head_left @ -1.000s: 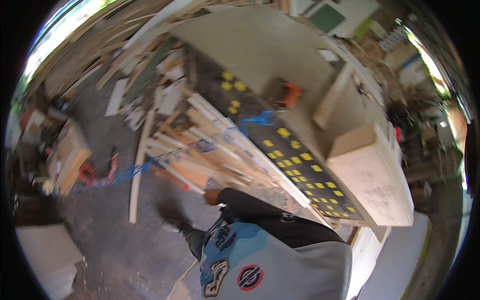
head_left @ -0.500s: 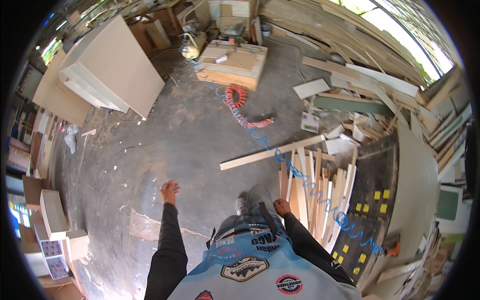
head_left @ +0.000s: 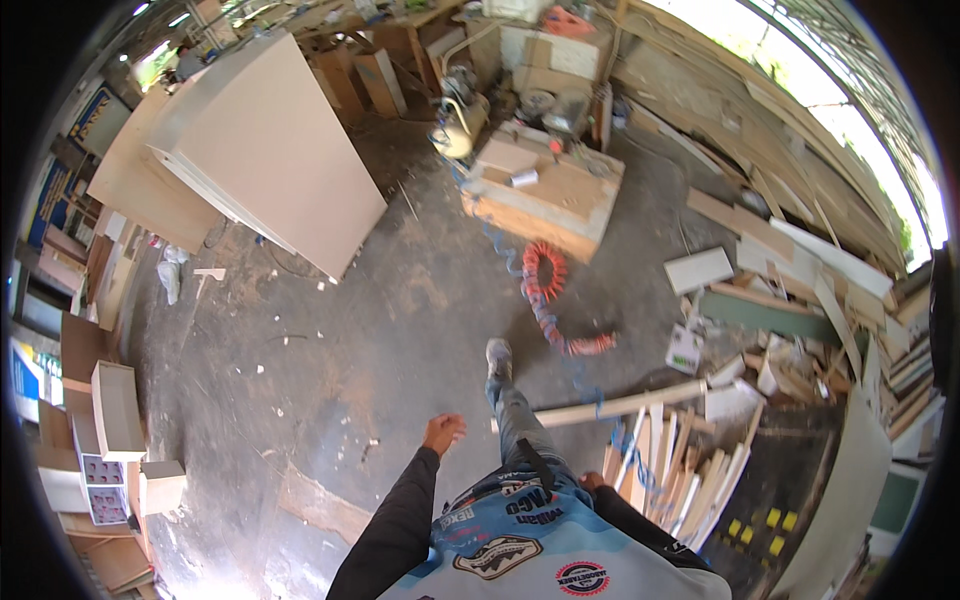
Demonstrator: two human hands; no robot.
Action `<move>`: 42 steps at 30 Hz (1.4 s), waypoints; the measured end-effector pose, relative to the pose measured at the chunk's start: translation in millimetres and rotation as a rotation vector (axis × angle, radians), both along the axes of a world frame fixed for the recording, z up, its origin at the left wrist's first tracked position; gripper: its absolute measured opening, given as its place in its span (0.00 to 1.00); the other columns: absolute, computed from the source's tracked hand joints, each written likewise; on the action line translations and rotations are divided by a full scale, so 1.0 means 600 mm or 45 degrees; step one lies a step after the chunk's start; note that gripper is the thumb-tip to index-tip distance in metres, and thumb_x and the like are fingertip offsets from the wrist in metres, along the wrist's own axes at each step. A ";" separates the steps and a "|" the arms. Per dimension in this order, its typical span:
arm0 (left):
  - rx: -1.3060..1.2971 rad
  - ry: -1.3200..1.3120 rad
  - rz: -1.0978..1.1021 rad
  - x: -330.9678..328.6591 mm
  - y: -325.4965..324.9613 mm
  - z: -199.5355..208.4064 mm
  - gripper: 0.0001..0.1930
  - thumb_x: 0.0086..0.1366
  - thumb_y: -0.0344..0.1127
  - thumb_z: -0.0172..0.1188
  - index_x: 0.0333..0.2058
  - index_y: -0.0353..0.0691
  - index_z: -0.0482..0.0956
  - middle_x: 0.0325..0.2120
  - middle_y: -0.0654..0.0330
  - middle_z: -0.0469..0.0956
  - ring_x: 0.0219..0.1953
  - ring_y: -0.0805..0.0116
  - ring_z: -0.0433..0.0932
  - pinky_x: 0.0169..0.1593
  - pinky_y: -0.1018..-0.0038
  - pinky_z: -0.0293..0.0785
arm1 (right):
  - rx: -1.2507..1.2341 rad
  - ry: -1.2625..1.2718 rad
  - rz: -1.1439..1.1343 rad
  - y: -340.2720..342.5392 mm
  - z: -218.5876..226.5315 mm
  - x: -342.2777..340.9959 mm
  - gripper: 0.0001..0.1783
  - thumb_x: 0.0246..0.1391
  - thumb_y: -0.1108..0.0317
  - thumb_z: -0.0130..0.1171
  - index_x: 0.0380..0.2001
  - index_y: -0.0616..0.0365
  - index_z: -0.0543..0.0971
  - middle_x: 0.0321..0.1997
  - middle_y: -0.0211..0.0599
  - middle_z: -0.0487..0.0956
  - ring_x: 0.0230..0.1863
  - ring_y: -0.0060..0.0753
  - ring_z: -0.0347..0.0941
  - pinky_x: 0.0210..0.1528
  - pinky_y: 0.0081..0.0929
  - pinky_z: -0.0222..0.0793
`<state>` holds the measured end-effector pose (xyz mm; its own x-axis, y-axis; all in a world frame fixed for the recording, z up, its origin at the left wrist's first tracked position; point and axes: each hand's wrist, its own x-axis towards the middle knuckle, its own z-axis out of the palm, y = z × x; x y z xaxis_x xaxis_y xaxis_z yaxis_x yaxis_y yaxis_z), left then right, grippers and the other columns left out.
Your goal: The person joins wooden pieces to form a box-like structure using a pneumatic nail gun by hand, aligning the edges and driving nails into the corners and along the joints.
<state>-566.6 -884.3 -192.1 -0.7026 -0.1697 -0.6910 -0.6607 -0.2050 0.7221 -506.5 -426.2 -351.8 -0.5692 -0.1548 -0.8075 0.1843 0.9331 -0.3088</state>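
Observation:
My left hand swings above the floor to the left of my leg, its fingers loosely stretched and holding nothing. My right hand hangs low at my right side, next to my hip. Its fingers are mostly hidden and small, so their state is unclear. Just beyond it lies a stack of wooden strips. A long pale batten runs across the far end of that stack, passing behind my leg. One shoe is stretched forward on the grey floor.
Ahead, a coiled orange and blue air hose lies near a low wooden worktable and a cream compressor. A large pale cabinet stands at the far left. Boxes line the left, and scrap boards pile up on the right.
I have stepped forward; the cabinet, worktable and hose look nearer. My left hand has swung in toward my leg, and my right hand has drawn back beside my body.

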 end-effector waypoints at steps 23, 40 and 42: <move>-0.972 -0.143 -0.550 -0.730 -0.631 -0.229 0.22 0.66 0.52 0.49 0.42 0.38 0.81 0.30 0.51 0.84 0.38 0.49 0.83 0.44 0.56 0.77 | -1.286 -0.009 -1.575 -0.752 0.188 -1.294 0.08 0.56 0.67 0.60 0.34 0.60 0.79 0.30 0.39 0.83 0.28 0.32 0.81 0.28 0.26 0.75; -0.852 -0.839 -1.720 -1.175 -0.653 -0.122 0.68 0.48 0.60 0.74 0.71 0.42 0.30 0.62 0.21 0.53 0.59 0.23 0.65 0.63 0.47 0.64 | -1.026 0.486 -3.036 -0.856 -0.287 -1.607 0.16 0.58 0.69 0.60 0.47 0.68 0.75 0.39 0.44 0.80 0.35 0.40 0.82 0.34 0.33 0.80; -0.826 -0.873 -1.711 -1.187 -0.666 -0.122 0.66 0.49 0.60 0.73 0.71 0.46 0.31 0.62 0.23 0.55 0.60 0.25 0.64 0.62 0.45 0.64 | -0.930 0.495 -3.081 -0.859 -0.308 -1.629 0.17 0.59 0.68 0.60 0.48 0.68 0.76 0.41 0.43 0.80 0.38 0.40 0.81 0.36 0.35 0.79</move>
